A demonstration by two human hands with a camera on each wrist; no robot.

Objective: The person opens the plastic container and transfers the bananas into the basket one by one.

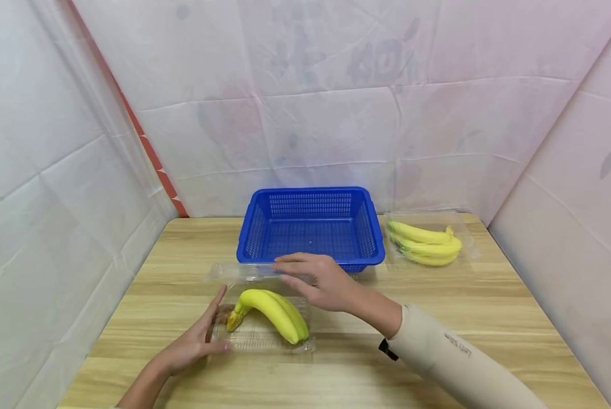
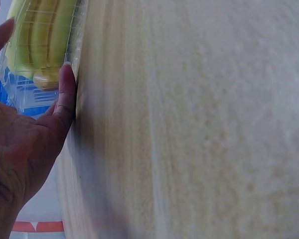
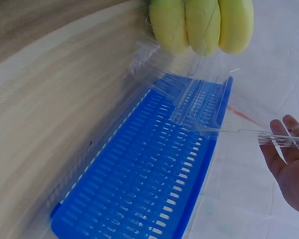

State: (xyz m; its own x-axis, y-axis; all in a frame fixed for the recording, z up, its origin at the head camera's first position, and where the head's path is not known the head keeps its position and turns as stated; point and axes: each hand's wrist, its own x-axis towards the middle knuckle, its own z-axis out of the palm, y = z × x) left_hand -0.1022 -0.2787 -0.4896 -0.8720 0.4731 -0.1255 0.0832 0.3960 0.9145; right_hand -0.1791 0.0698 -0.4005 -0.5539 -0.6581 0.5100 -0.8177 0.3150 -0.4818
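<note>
1. My left hand (image 1: pixel 193 343) is unclenched, thumb and fingers spread straight and touching the left end of a clear, rectangular, hinged plastic container (image 1: pixel 254 338), just on my side of the blue, rectangular, slotted plastic basket (image 1: pixel 310 190).
2. My right hand (image 1: pixel 326 281) is unclenched too, its straight fingers touching the container's clear plastic lid (image 1: pixel 244 271), near the basket's front rim.
3. That lid is raised off its base, on the side nearest the basket.
4. Inside the base, in front of the basket and a little to its left, I have a curved bunch of yellow bananas (image 1: pixel 277 318), stem end towards my left hand.
5. To the basket's right, a second clear plastic container (image 1: pixel 471 244) holds another yellow banana bunch (image 1: pixel 428 250), stem pointing away from the basket.
6. The basket and both containers rest on a light wood-grain counter (image 1: pixel 367 363).
7. Behind the basket hangs pale, creased, faintly printed sheeting (image 1: pixel 326 130).
8. My beige right sleeve (image 1: pixel 459 355) crosses the counter, on my side of the basket.
</note>
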